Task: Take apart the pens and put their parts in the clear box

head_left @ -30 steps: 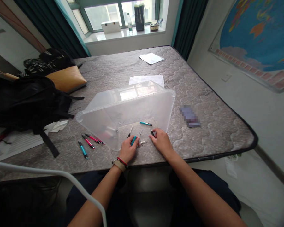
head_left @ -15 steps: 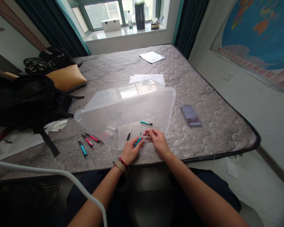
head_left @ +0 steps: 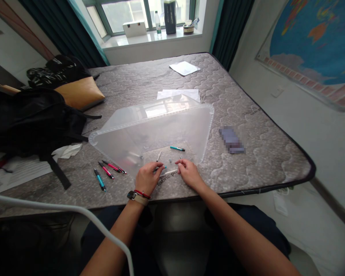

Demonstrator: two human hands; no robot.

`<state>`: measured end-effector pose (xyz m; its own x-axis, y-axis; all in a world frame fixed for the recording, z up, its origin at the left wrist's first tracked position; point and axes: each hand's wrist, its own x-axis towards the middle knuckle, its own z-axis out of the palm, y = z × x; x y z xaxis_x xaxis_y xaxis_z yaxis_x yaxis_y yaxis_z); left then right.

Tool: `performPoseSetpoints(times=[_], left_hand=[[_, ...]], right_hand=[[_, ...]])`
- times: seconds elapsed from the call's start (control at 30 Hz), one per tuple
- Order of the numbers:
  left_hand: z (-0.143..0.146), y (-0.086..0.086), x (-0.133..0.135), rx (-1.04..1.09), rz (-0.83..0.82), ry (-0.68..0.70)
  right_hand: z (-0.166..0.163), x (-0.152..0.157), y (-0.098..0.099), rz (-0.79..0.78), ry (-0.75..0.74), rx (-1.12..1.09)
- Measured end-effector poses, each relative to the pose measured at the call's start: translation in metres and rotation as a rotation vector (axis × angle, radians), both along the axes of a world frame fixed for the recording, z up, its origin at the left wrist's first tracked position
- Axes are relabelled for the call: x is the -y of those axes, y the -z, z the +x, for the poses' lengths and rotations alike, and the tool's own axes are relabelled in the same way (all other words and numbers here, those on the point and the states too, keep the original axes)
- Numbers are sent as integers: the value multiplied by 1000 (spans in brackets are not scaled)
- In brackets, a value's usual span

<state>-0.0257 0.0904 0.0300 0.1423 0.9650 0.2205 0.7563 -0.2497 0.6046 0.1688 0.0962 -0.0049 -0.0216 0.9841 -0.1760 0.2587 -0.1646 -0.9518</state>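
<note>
My left hand (head_left: pixel 147 177) is closed, thumb and fingers pinching a teal and black pen part (head_left: pixel 161 168), mostly hidden by the fingers. My right hand (head_left: pixel 189 174) is closed too; a thin whitish pen refill (head_left: pixel 169 173) runs from its fingertips toward the left hand, above the mattress print. Between the hands lies a small metallic pen piece (head_left: pixel 170 161). Beyond the left fingers a thin pen part (head_left: pixel 159 155) points away from me. A teal pen barrel (head_left: pixel 177 148) rests farther forward, at the mouth of the clear plastic bin (head_left: pixel 172 128).
Left of the bin lie a teal pen (head_left: pixel 99 180) and several red pens (head_left: pixel 106 170) on the mattress (head_left: pixel 247 168). A blurred phone-like object (head_left: pixel 231 139) is at right, paper sheets (head_left: pixel 184 68) behind. A black backpack (head_left: pixel 31 126) sits at left; a white tube (head_left: pixel 74 210) crosses the lower left.
My hands have drawn apart: the left moved left with the teal part, its wrist turning. The thin refill, earlier at the teal part's end, now extends from the right fingertips.
</note>
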Motion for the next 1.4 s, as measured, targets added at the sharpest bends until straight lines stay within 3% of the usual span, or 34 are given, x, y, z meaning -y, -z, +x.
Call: performPoseSetpoints(times=[0.2,0.47,0.57,0.7,0.8,1.1,1.27,1.4], left_hand=[[2,-5,1,50,27,6],[5,-11,-4,498,-119,-196],[7,-14,-4,634,-176,-167],[14,-20,-1,732,-226,-57],[17,-24,1,759,-241,-36],[19,-23,5,854,-267,-48],[20,-24,5,839,-249,-47],[16,-21,1,934,-277,-88]], right_hand=[[-1,3,-7,10,-94,197],[-2,3,-5,44,-69,214],[-3,3,-8,-5,-75,21],[-8,8,-20,-261,-185,-450],[-11,13,-26,-322,-167,-650],[-22,20,-12,-500,-163,-1021],[-28,24,-10,-503,-190,-1046],[-27,22,-17,-455,-122,-1045]])
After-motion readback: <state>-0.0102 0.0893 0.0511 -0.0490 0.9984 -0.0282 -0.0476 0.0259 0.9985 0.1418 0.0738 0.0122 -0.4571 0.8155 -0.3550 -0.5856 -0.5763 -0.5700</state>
